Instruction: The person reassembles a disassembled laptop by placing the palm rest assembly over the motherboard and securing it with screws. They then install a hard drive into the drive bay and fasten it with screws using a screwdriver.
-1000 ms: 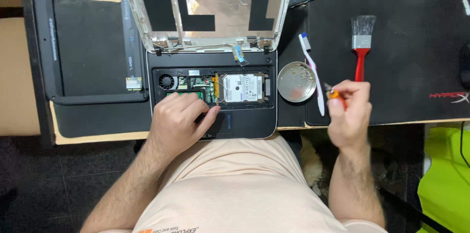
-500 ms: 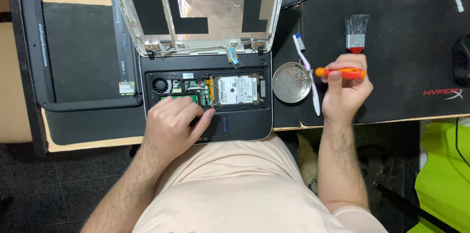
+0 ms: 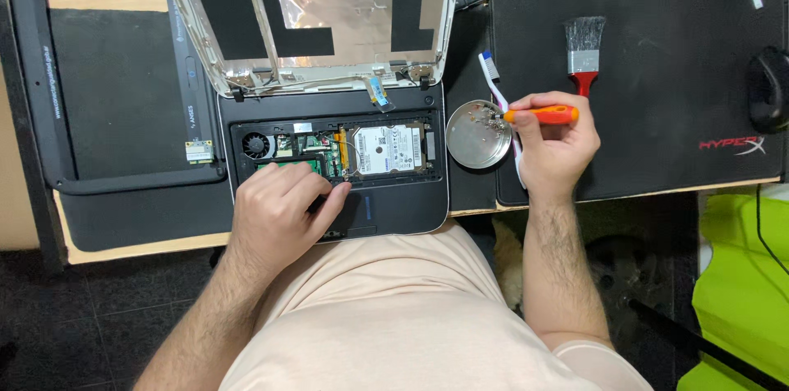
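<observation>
screwdriver (image 3: 541, 115) lies crosswise in the right hand (image 3: 557, 148), fist closed round its orange handle, tip pointing left over the round tin (image 3: 477, 138). left hand (image 3: 279, 214) rests spread, fingers on the opened laptop (image 3: 411, 206), further from the tin.

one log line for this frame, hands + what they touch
left hand: resting on opened laptop base | right hand: gripping orange screwdriver, tip over round metal dish | red brush: idle

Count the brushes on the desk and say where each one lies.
2: a red-handled paintbrush on the black mat above the right hand, and a toothbrush beside the round metal dish, partly hidden by that hand.
</observation>
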